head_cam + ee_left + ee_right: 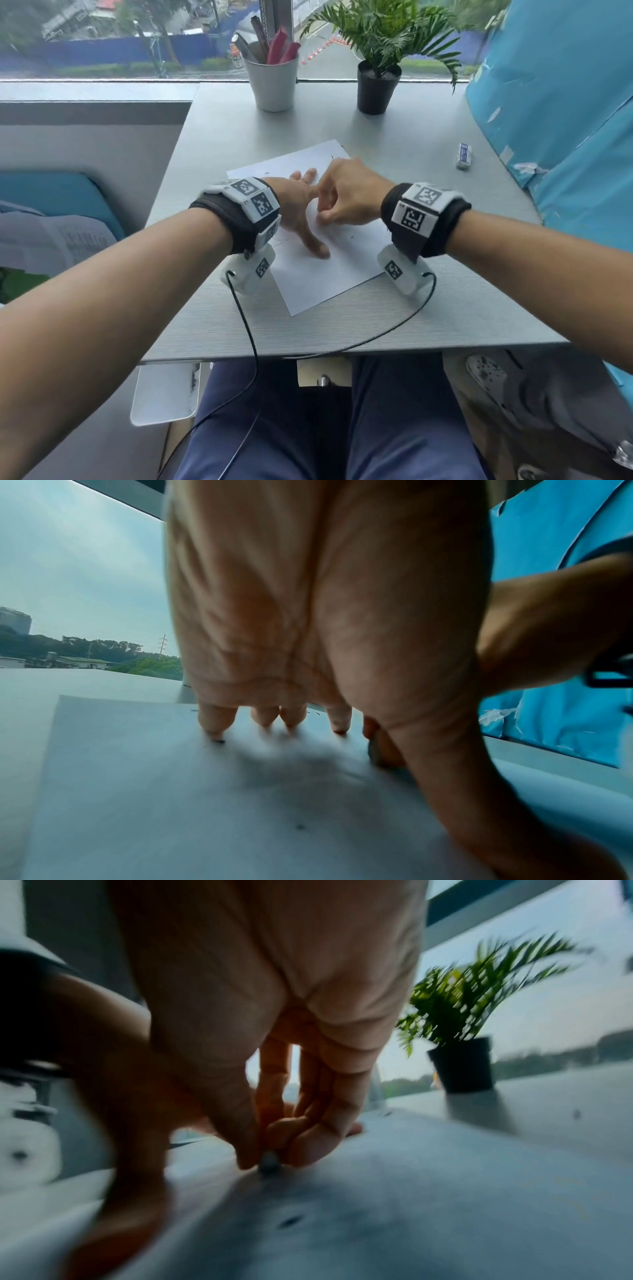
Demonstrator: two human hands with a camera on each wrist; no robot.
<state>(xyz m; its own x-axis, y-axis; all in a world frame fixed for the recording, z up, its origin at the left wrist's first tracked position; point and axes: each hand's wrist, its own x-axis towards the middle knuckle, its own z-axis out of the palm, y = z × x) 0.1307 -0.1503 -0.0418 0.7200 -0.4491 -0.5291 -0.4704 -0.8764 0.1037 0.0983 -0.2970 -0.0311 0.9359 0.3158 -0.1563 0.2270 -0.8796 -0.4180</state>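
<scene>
A white sheet of paper (318, 281) with a few small pencil marks lies on the grey table (342, 325). My left hand (301, 209) rests flat on the sheet, fingers spread and straight; their fingertips (215, 723) press the paper (171, 804). My right hand (323, 214) sits just right of it, fingers curled down. Its thumb and fingers pinch a small grey object (269, 1160) whose tip touches the sheet. The same small grey object (375, 750) shows beside my left thumb. What it is cannot be made out.
A white cup of pens and markers (272, 82) and a potted plant (376, 89) stand at the table's far edge by the window. A white eraser in a sleeve (464, 156) lies at the right. A blue wrapped bulk (565, 120) borders the right side. Wrist-camera cables (246, 329) trail off the front edge.
</scene>
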